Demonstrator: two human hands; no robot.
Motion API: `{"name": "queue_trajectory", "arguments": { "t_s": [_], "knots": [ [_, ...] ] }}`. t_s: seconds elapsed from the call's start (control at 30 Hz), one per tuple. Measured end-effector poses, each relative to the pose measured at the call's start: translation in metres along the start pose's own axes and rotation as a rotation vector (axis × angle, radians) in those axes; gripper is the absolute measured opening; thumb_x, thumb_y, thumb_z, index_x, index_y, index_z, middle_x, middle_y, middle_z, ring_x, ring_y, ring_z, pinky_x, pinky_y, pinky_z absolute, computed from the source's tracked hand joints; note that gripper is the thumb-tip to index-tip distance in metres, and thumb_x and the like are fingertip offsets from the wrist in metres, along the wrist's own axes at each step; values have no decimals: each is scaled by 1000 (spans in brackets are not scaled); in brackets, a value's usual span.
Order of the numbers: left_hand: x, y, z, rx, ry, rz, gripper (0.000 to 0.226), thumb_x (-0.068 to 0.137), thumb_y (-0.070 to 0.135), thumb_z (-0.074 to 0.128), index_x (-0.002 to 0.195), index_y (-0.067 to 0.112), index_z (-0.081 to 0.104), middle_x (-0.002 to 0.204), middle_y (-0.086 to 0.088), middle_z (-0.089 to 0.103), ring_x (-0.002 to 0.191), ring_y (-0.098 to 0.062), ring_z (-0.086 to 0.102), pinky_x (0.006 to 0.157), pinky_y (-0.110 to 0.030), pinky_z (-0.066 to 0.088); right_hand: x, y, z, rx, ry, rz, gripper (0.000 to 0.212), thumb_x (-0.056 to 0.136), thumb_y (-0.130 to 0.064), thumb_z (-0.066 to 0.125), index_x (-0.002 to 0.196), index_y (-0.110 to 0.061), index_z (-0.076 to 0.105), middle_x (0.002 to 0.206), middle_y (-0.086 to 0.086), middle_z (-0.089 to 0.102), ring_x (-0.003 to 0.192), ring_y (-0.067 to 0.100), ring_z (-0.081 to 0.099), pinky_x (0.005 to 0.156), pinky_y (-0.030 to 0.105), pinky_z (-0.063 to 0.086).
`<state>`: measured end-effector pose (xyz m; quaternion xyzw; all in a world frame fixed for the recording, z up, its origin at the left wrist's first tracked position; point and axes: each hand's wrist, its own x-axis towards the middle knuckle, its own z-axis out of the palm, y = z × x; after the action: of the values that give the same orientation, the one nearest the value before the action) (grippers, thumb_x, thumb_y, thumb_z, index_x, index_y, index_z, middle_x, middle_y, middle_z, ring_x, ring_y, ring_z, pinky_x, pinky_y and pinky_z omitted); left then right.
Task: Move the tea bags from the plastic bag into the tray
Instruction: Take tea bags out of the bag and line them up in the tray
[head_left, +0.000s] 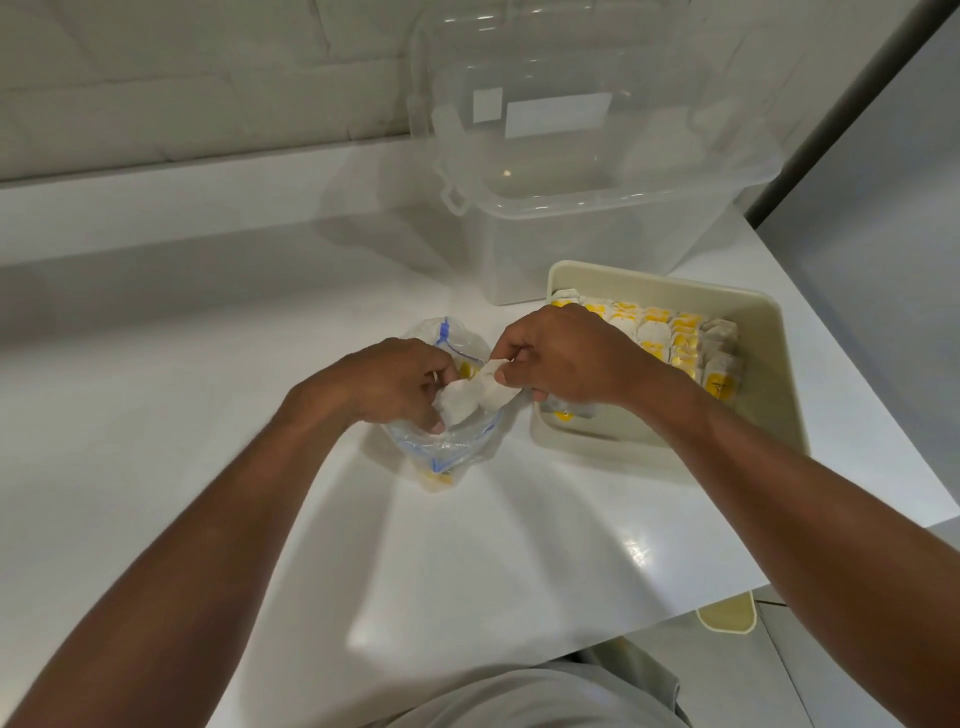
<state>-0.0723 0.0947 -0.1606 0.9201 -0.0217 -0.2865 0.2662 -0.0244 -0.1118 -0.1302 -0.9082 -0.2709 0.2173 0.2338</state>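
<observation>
Pinching tea bags (470, 399) over plastic bag (451, 450), left hand (396, 383) and right hand (567, 354), tray (675, 283) rim just beside.

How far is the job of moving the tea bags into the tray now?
Done: rows of tea bags already fill much of the cream tray. In hand: the left hand and right hand together pinch white tea bags above the open zip bag. Left: yellow-tagged bags lie inside it, and the tray has free space.
</observation>
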Motion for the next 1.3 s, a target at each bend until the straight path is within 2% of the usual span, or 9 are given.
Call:
{"name": "queue_trajectory", "arguments": {
  "t_s": [0.2,0.37,0.57,0.77,0.83,1.0,1.13,1.23,1.3],
  "knots": [
    [-2,3,1,-186,60,58,17,81,19,73,92,27,63,98,8,67,93,-18,63,87,-41,53,1,0,-1,13,18,28,4,82,-31,68,86,-29,70,61,-9,70,57,0,66,76,34,56],
    [-13,4,-3,-498,122,85,8,84,16,72,88,21,67,97,-7,66,82,-20,61,75,-33,51,-5,5,-10,131,143,52,2,81,-29,71,83,-28,72,65,-14,67,63,0,61,70,27,52],
    [-18,9,-11,-648,170,16,19,90,4,56,83,18,67,64,8,57,61,-12,58,62,-27,43,-8,12,-14,377,160,127,2,84,-23,73,83,-24,71,67,-8,67,62,6,63,64,21,45],
    [-18,19,-9,-788,109,-36,19,91,25,66,89,6,67,79,-9,67,75,-24,73,64,-28,48,-9,3,-4,449,19,52,6,87,-15,72,93,-15,72,64,-11,61,59,3,57,52,10,40],
    [-17,19,-9,-774,116,-36,27,88,30,73,93,4,63,81,-10,73,75,-20,73,59,-24,50,-9,3,-4,449,-11,39,7,87,-14,71,94,-16,72,66,-10,61,61,2,55,53,10,40],
    [-19,12,-12,-677,134,19,19,88,-3,64,103,8,62,113,-15,68,85,-23,75,66,-27,56,-9,9,-10,372,78,65,15,82,-15,75,97,-20,72,67,-12,64,62,2,58,60,18,43],
    [-20,12,-18,-385,237,11,38,81,8,75,103,35,59,93,5,72,80,-18,71,72,-35,58,-14,4,-15,410,56,58,9,82,-15,76,90,-18,73,67,-9,67,62,4,62,57,16,42],
    [-19,13,-23,-353,335,28,23,80,14,78,91,32,69,84,8,75,80,-13,70,77,-38,58,-20,-6,-23,517,-249,22,9,85,-13,75,94,-12,73,78,0,67,69,7,59,60,15,46],
    [-21,16,-27,-413,281,85,13,84,16,77,88,28,75,87,6,76,79,-10,69,73,-32,53,-17,-7,-22,534,-226,17,9,84,-16,76,93,-17,73,77,-2,68,68,6,59,60,17,46]
  ]
}}
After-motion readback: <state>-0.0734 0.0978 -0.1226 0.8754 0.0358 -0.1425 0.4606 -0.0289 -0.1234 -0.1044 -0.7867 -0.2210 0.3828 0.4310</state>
